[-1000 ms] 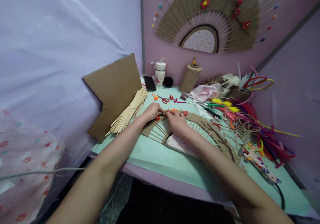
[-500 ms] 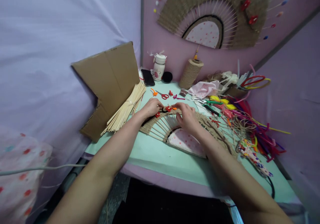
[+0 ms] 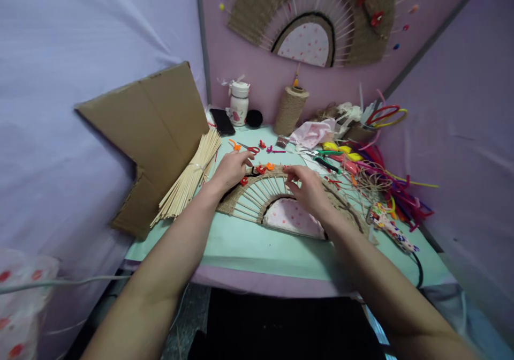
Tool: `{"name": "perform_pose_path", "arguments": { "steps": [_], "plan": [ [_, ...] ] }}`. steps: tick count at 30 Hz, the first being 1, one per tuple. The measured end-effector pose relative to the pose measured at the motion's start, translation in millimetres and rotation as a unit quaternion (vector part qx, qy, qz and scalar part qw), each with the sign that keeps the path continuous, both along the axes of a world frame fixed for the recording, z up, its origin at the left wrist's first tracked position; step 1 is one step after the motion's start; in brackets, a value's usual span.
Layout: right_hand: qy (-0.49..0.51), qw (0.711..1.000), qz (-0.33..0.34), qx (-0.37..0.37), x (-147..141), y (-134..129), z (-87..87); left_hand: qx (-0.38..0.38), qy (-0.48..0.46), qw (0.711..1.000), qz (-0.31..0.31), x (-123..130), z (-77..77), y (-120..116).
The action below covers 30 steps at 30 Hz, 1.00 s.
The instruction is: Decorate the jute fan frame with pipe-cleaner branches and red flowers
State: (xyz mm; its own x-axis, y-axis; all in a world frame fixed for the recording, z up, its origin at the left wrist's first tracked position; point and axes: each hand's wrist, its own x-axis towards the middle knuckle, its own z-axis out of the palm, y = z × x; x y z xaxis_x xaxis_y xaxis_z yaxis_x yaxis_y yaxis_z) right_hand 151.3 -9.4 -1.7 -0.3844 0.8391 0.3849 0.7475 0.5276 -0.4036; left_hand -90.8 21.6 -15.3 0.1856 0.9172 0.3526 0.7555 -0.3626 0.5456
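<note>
A woven twine fan (image 3: 228, 203) with thin sticks and a pink-dotted white half-circle lies on the table. Along its top edge sit a red flower (image 3: 261, 170), an orange flower (image 3: 270, 166) and another red flower (image 3: 244, 180). My left hand (image 3: 232, 170) is over the fan's upper left edge, near the red flowers, its fingers bent and a little apart. Above the fan's top middle, my right hand (image 3: 307, 186) has thumb and forefinger apart; a small red bit (image 3: 286, 167) shows at its fingertips. Between the hands a black strip (image 3: 252, 171) is partly visible.
Red scissors (image 3: 252, 149) lie behind the left hand. Bundled sticks (image 3: 188, 175) and a cardboard sheet (image 3: 160, 119) stand left. A twine spool (image 3: 291, 108) and white bottle (image 3: 240, 104) are behind. Pliers (image 3: 327, 163), pipe cleaners (image 3: 405, 199) and a glue gun (image 3: 391, 226) crowd the right.
My right hand has drawn away to the right from the orange flower, which stays on the fan. The left fingers have lifted slightly. The whole view has shifted.
</note>
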Motion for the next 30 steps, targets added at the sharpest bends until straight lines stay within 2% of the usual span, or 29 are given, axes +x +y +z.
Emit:
{"name": "perform_pose_path", "arguments": {
  "steps": [3, 6, 10, 14, 18, 22, 26, 30],
  "plan": [
    [0.039, 0.999, -0.021, 0.016, 28.8, -14.7, 8.1, -0.026, 0.028, 0.999, -0.009, -0.8, -4.5, 2.8],
    [0.068, 0.994, -0.063, 0.049, 66.7, -33.9, 18.0, -0.006, 0.039, 0.999, -0.004, -1.1, -5.0, 4.2],
    [0.093, 0.976, -0.190, 0.052, 124.9, -65.5, 34.9, 0.069, 0.056, 0.995, -0.036, -1.0, -3.1, 3.8],
    [0.056, 0.947, -0.317, 0.012, 184.9, -94.2, 43.1, 0.060, 0.096, 0.989, -0.091, -1.9, -6.3, 5.1],
    [0.008, 0.933, -0.352, -0.068, 224.3, -108.1, 35.0, 0.021, 0.131, 0.988, -0.076, -4.5, -10.5, 7.1],
    [-0.044, 0.924, -0.356, -0.134, 235.1, -107.8, 22.8, -0.018, 0.138, 0.989, -0.041, -6.8, -12.4, 8.8],
    [-0.099, 0.919, -0.352, -0.145, 240.9, -99.0, 8.7, -0.045, 0.102, 0.993, -0.029, -6.1, -13.1, 9.5],
    [-0.152, 0.930, -0.311, -0.123, 252.8, -86.4, -11.5, -0.066, 0.080, 0.994, -0.026, -2.8, -11.3, 7.3]
  ]
}}
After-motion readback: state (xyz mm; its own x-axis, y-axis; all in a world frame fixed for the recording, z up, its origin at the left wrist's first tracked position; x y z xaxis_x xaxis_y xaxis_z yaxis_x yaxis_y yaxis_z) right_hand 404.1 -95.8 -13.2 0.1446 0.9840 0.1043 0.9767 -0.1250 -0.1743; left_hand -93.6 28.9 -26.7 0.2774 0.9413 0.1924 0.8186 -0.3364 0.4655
